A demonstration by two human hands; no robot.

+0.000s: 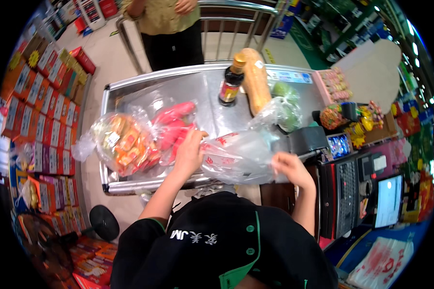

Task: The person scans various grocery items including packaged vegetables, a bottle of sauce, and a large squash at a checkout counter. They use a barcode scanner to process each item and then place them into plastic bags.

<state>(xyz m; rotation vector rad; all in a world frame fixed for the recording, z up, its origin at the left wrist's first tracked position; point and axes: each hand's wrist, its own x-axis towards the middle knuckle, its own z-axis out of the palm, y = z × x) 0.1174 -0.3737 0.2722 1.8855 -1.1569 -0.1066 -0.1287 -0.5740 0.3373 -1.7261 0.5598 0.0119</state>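
Note:
A translucent plastic carrier bag [235, 159] with red print is stretched between my hands over the counter's near edge. My left hand [191, 150] grips its left end, beside a clear bag holding pinkish-red items [173, 124]. At the bag's right end, my right hand [291, 168] pinches the plastic. Left of the pink items lies a clear bag of wrapped snacks [124, 141]. Farther back stand a dark sauce bottle [231, 81] with a yellow cap and a long tan squash [256, 81]. A clear bag of green produce [287, 104] rests right of the squash.
A metal-topped counter [159, 81] holds the goods. Behind it, a person [166, 29] stands by a steel railing [235, 20]. To my right are a keyboard [347, 197], a lit screen [387, 201] and a stack of plastic bags [381, 263]. Stacked cartons [39, 119] line the left.

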